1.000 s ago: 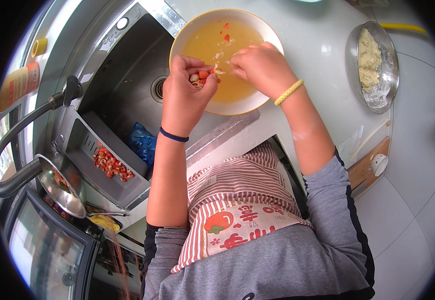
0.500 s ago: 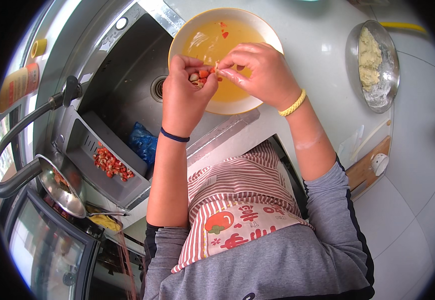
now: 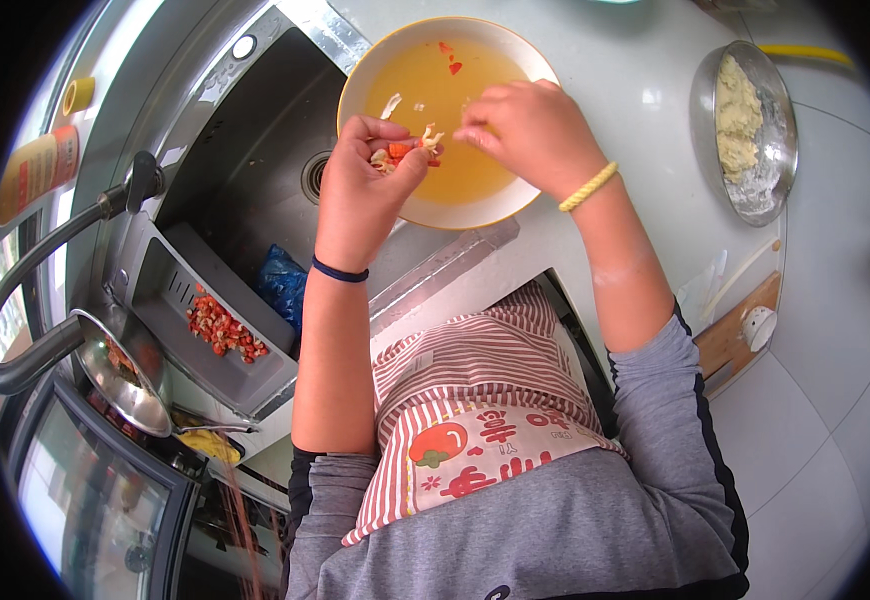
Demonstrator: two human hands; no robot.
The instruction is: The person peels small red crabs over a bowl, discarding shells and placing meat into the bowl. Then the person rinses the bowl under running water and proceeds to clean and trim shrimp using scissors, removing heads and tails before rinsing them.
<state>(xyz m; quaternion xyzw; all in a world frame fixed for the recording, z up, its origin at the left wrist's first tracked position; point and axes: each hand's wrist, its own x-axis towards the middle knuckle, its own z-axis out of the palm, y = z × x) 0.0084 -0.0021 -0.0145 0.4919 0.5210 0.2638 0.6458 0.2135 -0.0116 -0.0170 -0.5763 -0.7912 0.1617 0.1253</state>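
My left hand (image 3: 363, 180) is closed around small red and pale pieces (image 3: 395, 156) that look like cut red pepper. It is over the near left side of a large white bowl (image 3: 350, 92) with a yellow rim. A pale, curled bit (image 3: 432, 138) sticks up from the held pieces. To its right, my right hand (image 3: 527, 135) hovers over the bowl, thumb and fingertips together; whether they pinch anything is hidden. Yellowish liquid (image 3: 455, 185) fills the bowl, with red bits (image 3: 455, 67) in it. A pale strip (image 3: 391, 106) shows just beyond my left fingers.
Left of the bowl is a dark sink (image 3: 265, 130), with a grey strainer basket (image 3: 180, 245) holding more red pieces (image 3: 223, 325). A blue plastic bag (image 3: 283, 290) lies beside it. A tap (image 3: 40, 235) and metal pan (image 3: 120, 375) stand left. A metal bowl of dough (image 3: 740, 115) sits right.
My right hand has drawn away to the right from the left hand's pieces. My left hand has shifted slightly left. A pale strip now shows over the bowl.
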